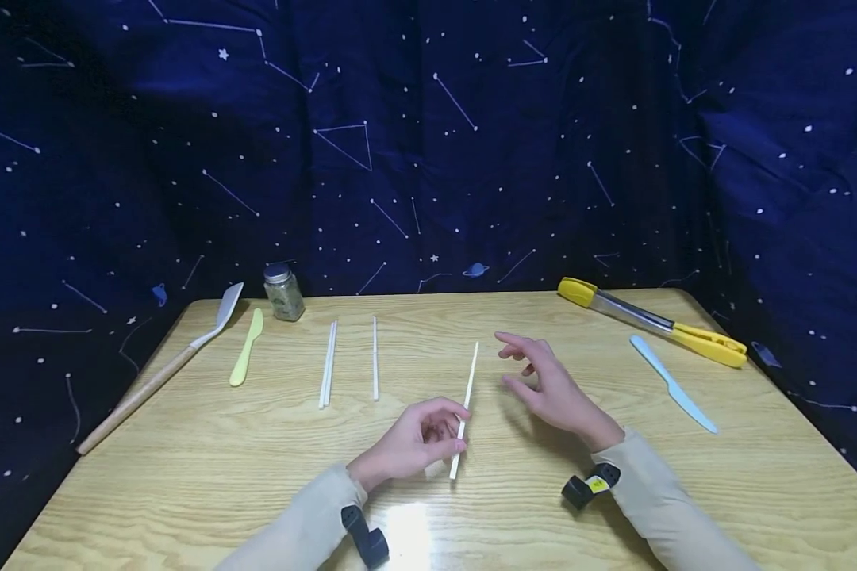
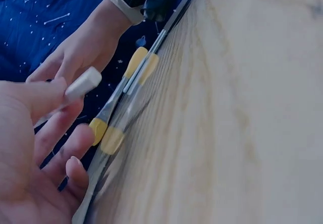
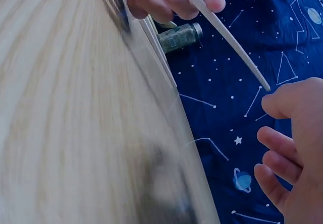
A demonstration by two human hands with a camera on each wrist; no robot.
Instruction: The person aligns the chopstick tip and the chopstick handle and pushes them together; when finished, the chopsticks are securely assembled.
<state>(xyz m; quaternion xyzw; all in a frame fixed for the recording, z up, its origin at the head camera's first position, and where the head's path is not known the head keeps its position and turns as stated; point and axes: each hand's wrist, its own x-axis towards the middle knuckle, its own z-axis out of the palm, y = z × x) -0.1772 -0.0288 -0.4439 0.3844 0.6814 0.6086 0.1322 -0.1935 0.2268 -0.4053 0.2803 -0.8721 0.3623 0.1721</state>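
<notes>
My left hand [image 1: 416, 441] pinches a slim white chopstick [image 1: 470, 379] between thumb and fingers near its thicker end. The stick's thin tip points away toward the back of the table. In the left wrist view the blunt end of the chopstick [image 2: 85, 84] sticks out past the thumb. To the right of it is my right hand [image 1: 555, 390], raised over the table with loosely bent fingers and nothing in them. Another white chopstick [image 1: 375, 361] lies alone on the table left of centre, beside a pair of chopsticks [image 1: 328, 366] lying close together.
At the left lie a wooden-handled spatula [image 1: 153, 382] and a pale green knife [image 1: 246, 350], with a lidded glass jar [image 1: 284, 295] behind. Yellow-tipped tongs [image 1: 639, 317] and a light blue knife [image 1: 671, 383] lie at the right. A dark starry cloth [image 1: 414, 159] hangs behind the table.
</notes>
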